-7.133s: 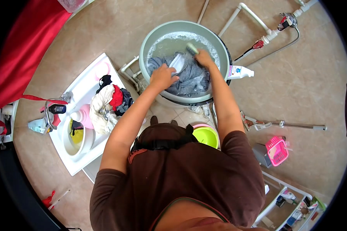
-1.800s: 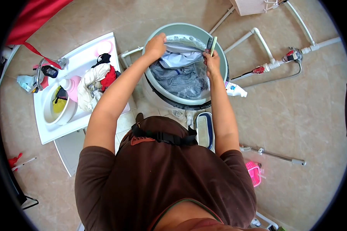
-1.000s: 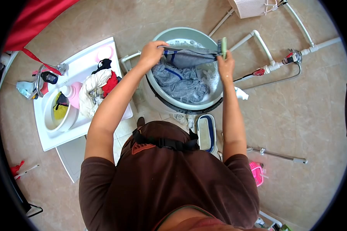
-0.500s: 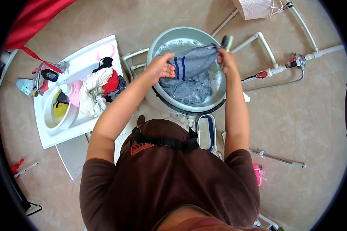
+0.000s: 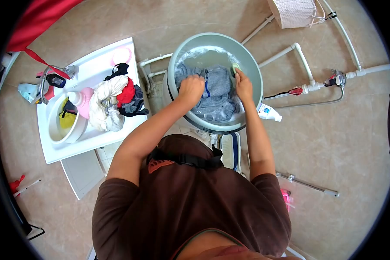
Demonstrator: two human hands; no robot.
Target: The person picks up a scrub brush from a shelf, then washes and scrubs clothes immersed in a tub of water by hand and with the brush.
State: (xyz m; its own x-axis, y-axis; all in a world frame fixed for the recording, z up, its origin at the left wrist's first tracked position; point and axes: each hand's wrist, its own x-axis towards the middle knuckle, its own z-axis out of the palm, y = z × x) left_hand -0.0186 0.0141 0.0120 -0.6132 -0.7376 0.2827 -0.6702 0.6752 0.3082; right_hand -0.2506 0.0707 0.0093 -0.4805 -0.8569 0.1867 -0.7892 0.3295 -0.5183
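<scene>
A grey garment with dark blue stripes [image 5: 219,81] lies bunched in soapy water inside a large round grey-green tub [image 5: 258,78]. My left hand [image 5: 191,90] is closed on the cloth at the left of the stripes. My right hand [image 5: 244,86] grips a light green scrub brush [image 5: 235,68] near the tub's right wall; its bristles are hidden. Foam [image 5: 206,49] floats along the far side of the water.
Left of the tub, a white sink [image 5: 47,149] holds a pile of white, red and dark clothes [image 5: 112,104], a pink bottle [image 5: 83,103] and a white basin [image 5: 76,134]. A white bottle [image 5: 269,112] is by the tub's right side. White pipes [image 5: 305,65] run along the wall.
The grey garment, held stretched above the water before, has come down into the tub. Both hands have lowered; the brush in my right hand has swung down and left, inside the rim.
</scene>
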